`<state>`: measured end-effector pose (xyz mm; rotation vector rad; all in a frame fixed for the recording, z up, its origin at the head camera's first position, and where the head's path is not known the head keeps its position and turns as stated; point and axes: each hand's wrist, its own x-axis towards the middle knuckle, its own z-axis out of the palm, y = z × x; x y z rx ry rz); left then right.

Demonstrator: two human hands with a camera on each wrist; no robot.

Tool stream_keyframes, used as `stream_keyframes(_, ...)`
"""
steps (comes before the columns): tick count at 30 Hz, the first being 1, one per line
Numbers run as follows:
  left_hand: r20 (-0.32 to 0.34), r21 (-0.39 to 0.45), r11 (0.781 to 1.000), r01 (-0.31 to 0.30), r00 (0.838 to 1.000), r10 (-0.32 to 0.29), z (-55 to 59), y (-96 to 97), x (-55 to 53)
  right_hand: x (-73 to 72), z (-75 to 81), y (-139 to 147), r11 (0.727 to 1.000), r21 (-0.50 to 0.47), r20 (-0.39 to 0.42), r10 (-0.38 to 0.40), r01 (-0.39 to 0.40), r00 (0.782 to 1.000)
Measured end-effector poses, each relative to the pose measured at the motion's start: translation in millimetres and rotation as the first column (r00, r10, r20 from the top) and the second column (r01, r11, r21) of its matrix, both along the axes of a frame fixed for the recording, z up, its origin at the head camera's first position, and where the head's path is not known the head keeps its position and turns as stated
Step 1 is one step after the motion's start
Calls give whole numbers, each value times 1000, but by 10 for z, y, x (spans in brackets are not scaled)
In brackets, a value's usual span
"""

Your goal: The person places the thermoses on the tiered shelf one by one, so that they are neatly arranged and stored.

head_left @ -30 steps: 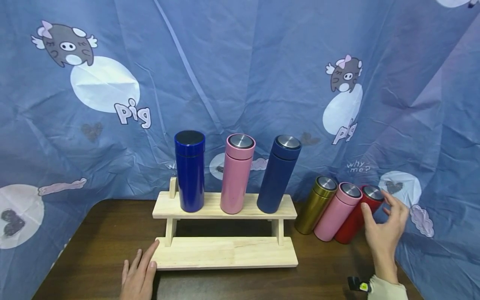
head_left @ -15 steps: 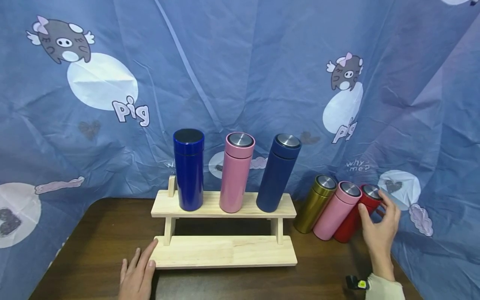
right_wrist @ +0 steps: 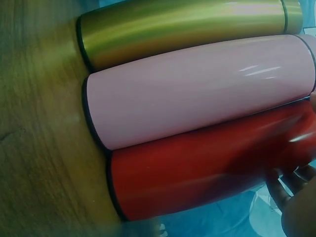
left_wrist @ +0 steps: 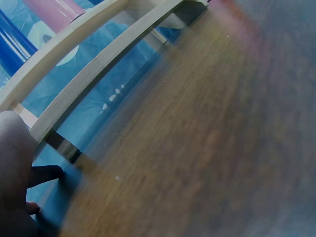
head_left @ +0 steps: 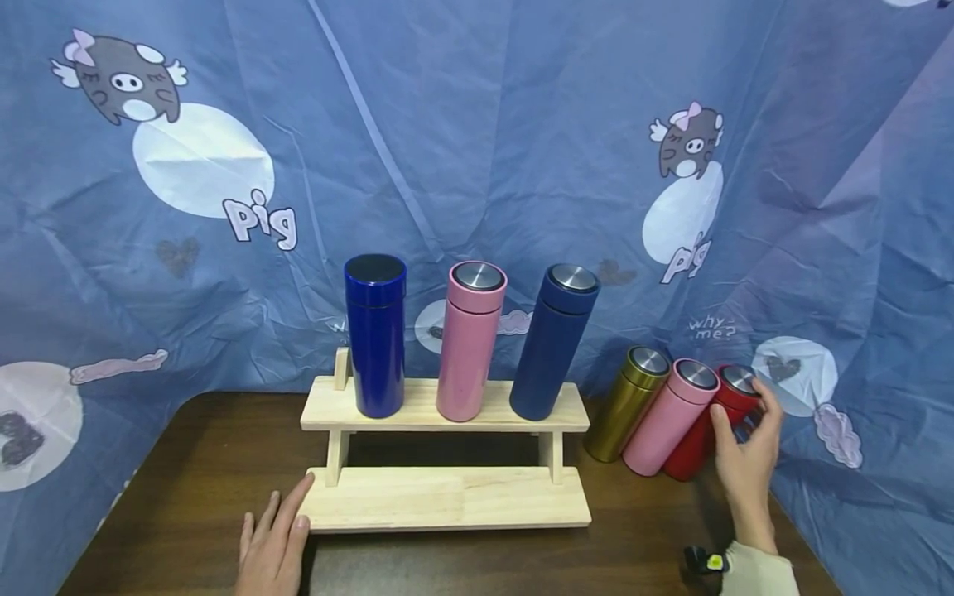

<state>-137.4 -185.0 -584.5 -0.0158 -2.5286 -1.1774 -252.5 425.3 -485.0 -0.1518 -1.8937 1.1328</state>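
Note:
My right hand [head_left: 749, 451] grips the red thermos bottle [head_left: 693, 447] near its lid, thumb on the left side and fingers on the right. That bottle stands on the table, and in the right wrist view its red body [right_wrist: 197, 168] lies alongside the pink thermos bottle [right_wrist: 197, 94]. Beyond the pink one is a gold thermos bottle [head_left: 626, 410]. My left hand [head_left: 272, 542] rests at the left end of the lower board of a two-tier wooden stand [head_left: 447, 501], its fingers fairly straight, touching the board's edge.
On the stand's upper board are a glossy blue bottle [head_left: 378, 356], another pink bottle [head_left: 469, 356] and a navy bottle [head_left: 551, 356]. A patterned blue cloth [head_left: 477, 124] hangs behind the brown table [head_left: 186, 488]. The right hand works close to the cloth's right side.
My right hand has moved slightly left and closed in around the red thermos bottle's upper part. The left hand keeps its place by the stand, and the bottles stay where they were.

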Motion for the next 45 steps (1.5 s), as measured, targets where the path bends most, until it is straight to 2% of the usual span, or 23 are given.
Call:
stream_keyframes(6, -24, 5, 1000, -6, 1000, 6, -22, 3, -9, 3, -14, -12, 999, 16, 4, 41, -41, 999)
stream_keyframes(13, -13, -1, 1000, -4, 1000, 4, -20, 4, -4, 19, -48, -7, 999, 39, 58, -4, 2, 998)
stream_keyframes(23, -41, -2, 1000, -5, 999, 5, -48, 3, -9, 37, -57, 0, 999, 43, 73, -31, 28, 997)
stream_keyframes(30, -44, -8, 1000, -10, 999, 9, -67, 7, -16, 49, -32, -1, 998, 54, 44, -40, 38, 998)
stream_keyframes(37, -51, -1, 1000, -5, 999, 5, -60, 7, -9, 50, -53, 21, 994, 48, 18, -100, 99, 995)
stream_keyframes(45, -31, 2, 1000, 0, 1000, 0, -42, 0, -7, 62, -30, 3, 994, 17, 0, -104, 104, 995)
